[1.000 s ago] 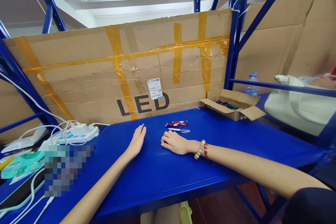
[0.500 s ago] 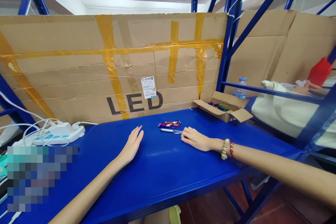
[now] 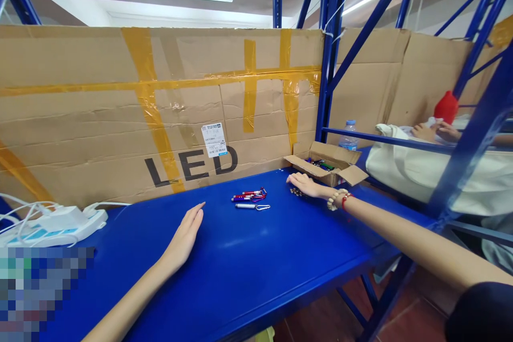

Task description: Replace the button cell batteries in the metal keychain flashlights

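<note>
My left hand [image 3: 183, 237] lies flat and open on the blue table [image 3: 256, 262], palm down, holding nothing. My right hand [image 3: 305, 185], with a bead bracelet at the wrist, rests on the table just in front of a small open cardboard box [image 3: 325, 163]; its fingers are stretched over some small dark pieces I cannot make out. Between the hands lie several small keychain flashlights [image 3: 250, 195], red and blue ones bunched together and a silver one [image 3: 249, 206] with a clip nearest me. Neither hand touches them.
A taped cardboard sheet marked LED [image 3: 160, 112] walls the table's back. A white power strip with cables [image 3: 56, 220] sits at the left. Blue rack posts [image 3: 329, 64] stand at the right; beyond them are a water bottle [image 3: 348, 136], a cream bag [image 3: 417, 168] and another person's hands [image 3: 436, 131].
My right hand has slid right and away, from beside the flashlights to the front of the cardboard box. My left hand has stayed flat. The view has swung to the right.
</note>
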`<action>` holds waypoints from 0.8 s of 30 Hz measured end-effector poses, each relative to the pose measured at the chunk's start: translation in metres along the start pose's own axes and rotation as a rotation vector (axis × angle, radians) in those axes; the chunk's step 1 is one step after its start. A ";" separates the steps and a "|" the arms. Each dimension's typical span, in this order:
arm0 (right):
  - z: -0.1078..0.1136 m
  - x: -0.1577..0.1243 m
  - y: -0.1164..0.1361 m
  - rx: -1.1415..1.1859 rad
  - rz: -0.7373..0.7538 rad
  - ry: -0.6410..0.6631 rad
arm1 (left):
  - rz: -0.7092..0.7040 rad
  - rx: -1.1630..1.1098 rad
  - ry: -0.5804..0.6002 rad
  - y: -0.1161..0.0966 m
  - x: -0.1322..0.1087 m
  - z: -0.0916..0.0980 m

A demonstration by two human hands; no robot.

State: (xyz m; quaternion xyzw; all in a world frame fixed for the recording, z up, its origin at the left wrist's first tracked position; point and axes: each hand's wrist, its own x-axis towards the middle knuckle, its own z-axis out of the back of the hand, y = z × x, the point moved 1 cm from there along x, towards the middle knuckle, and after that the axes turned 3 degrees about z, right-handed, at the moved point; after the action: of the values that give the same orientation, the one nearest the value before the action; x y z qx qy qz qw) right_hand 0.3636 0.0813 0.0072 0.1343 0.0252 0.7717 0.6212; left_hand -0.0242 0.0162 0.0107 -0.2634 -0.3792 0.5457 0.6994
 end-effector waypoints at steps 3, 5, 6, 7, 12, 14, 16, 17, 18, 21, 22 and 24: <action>0.010 -0.011 -0.004 -0.019 -0.046 -0.024 | -0.024 -0.023 -0.026 -0.003 0.005 0.004; 0.010 -0.022 -0.003 -0.059 -0.082 -0.023 | -0.022 -0.039 -0.037 -0.003 0.009 0.004; 0.008 -0.027 -0.002 -0.087 -0.098 -0.024 | -0.019 -0.048 -0.041 -0.002 0.011 0.003; 0.006 -0.031 0.000 -0.118 -0.109 -0.029 | -0.016 -0.058 -0.042 0.000 0.013 0.002; -0.005 -0.032 0.010 -0.261 -0.124 -0.056 | 0.012 -0.115 0.027 0.019 0.015 -0.003; -0.005 -0.026 0.010 -0.307 -0.108 -0.048 | 0.055 -0.134 0.041 0.026 0.015 -0.002; -0.004 -0.021 0.009 -0.342 -0.083 -0.028 | 0.102 -0.154 0.034 0.029 0.014 0.000; -0.004 -0.019 0.009 -0.356 -0.071 -0.018 | 0.120 -0.162 0.028 0.030 0.014 0.000; -0.003 -0.017 0.008 -0.368 -0.062 -0.007 | 0.130 -0.168 0.023 0.031 0.015 0.000; -0.003 -0.014 0.010 -0.396 -0.056 0.013 | 0.115 -0.162 0.010 0.031 0.016 -0.001; -0.003 -0.013 0.011 -0.402 -0.060 0.017 | 0.105 -0.155 0.006 0.031 0.016 -0.001; -0.003 -0.011 0.013 -0.413 -0.081 0.021 | 0.092 -0.147 -0.003 0.032 0.016 -0.002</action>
State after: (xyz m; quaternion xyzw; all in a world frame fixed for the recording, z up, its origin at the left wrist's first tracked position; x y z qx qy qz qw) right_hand 0.3523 0.0682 0.0048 -0.0052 -0.1217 0.7361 0.6659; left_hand -0.0388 0.0405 -0.0114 -0.3303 -0.4068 0.5483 0.6517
